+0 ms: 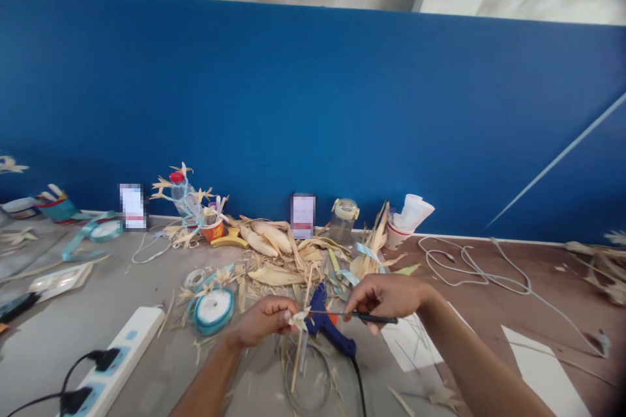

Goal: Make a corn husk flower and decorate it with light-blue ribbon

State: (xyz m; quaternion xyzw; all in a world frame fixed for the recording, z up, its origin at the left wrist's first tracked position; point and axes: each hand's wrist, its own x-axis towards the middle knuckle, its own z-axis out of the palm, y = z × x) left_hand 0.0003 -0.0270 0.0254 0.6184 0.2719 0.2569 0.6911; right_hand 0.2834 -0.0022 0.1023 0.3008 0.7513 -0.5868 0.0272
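My left hand [268,321] pinches a small pale husk piece [299,319] between thumb and fingertips. My right hand [384,300] is closed round a slim tool with a black handle [374,318]. Its thin metal shaft points left and its tip reaches the husk piece; the exact kind of tool is unclear. Behind the tool, between both hands, lies a blue glue gun [337,339] with a black cord. A coil of thin wire [327,378] rests on the table below it. Close to my left hand is a roll of teal ribbon [214,310].
Dried corn husks [276,273] are heaped at the back. Behind them stand a lidded jar [343,220], a phone [303,216] and a paper cup [397,234]. A white power strip [124,355] lies front left, white paper [411,342] and a white cable [513,283] at right.
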